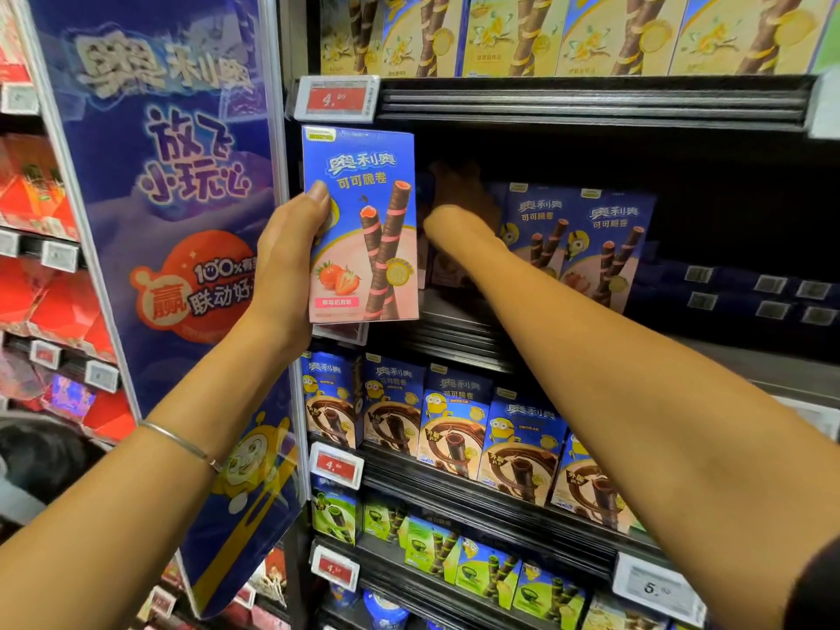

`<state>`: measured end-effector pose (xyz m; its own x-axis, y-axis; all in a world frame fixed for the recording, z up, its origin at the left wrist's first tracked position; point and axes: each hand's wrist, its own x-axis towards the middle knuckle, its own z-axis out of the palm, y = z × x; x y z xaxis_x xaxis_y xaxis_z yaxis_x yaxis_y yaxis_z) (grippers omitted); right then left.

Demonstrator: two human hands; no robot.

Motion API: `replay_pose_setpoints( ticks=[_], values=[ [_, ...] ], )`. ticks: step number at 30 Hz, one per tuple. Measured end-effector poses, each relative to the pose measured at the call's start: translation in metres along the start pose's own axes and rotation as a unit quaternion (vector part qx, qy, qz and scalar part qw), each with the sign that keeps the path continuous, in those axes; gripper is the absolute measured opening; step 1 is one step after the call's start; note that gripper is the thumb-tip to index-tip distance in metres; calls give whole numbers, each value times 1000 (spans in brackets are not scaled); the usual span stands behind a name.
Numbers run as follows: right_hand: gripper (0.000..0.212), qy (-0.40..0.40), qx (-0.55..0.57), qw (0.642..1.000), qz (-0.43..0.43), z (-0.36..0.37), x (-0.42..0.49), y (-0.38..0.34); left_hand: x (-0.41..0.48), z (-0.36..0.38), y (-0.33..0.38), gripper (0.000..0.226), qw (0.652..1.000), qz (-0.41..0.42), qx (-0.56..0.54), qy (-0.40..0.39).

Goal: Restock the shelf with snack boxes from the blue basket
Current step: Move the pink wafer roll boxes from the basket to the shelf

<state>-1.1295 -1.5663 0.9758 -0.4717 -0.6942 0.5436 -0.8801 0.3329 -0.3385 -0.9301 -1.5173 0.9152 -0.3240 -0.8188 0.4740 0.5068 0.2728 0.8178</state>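
The left hand (pixel 291 247) is gripping a strawberry snack box (pixel 361 225) upright at the shelf (pixel 454 320) front while the right hand (pixel 454 193), its grip unclear in shadow, is reaching toward twelve o'clock beside two shelved boxes (pixel 577 247), leaving much shelf apparently unfilled toward three o'clock; no basket is showing.

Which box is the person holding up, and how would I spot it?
Find the dark middle shelf under the red price tag. At its left end, the left hand holds up a blue snack box. Unlike its neighbours, it shows strawberries and stands off the shelf.
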Motion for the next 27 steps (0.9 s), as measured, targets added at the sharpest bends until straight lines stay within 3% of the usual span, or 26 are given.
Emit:
replay_pose_setpoints(
  ticks=[6,9,11,13,15,18,20,23,27],
  values=[
    [63,10,2,1000,-5,-2,-2,1,4,-1,-6,47,1000,3,-3,-18],
    [53,42,112,993,20,-13,-14,4,5,0,-9,48,1000,4,-3,-24],
    [26,90,314,944,53,-20,-29,5,5,1,-10,48,1000,-2,-13,-23],
    [29,66,479,873,72,-33,-49,5,6,2,-10,47,1000,-6,-18,-23],
    [37,-18,539,842,14,-45,-69,8,6,4,-10,50,1000,3,-13,-23],
    [40,-110,503,855,-69,-52,-99,18,6,11,-12,69,999,18,-5,-28],
    [45,-111,475,870,-76,-53,-111,22,7,16,-13,75,999,24,-6,-29],
    [35,-87,454,884,-67,-58,-121,22,8,24,-13,68,999,32,15,-16],
    [36,-81,446,890,-44,-68,-123,28,10,29,-18,65,996,23,71,41]
  ],
)
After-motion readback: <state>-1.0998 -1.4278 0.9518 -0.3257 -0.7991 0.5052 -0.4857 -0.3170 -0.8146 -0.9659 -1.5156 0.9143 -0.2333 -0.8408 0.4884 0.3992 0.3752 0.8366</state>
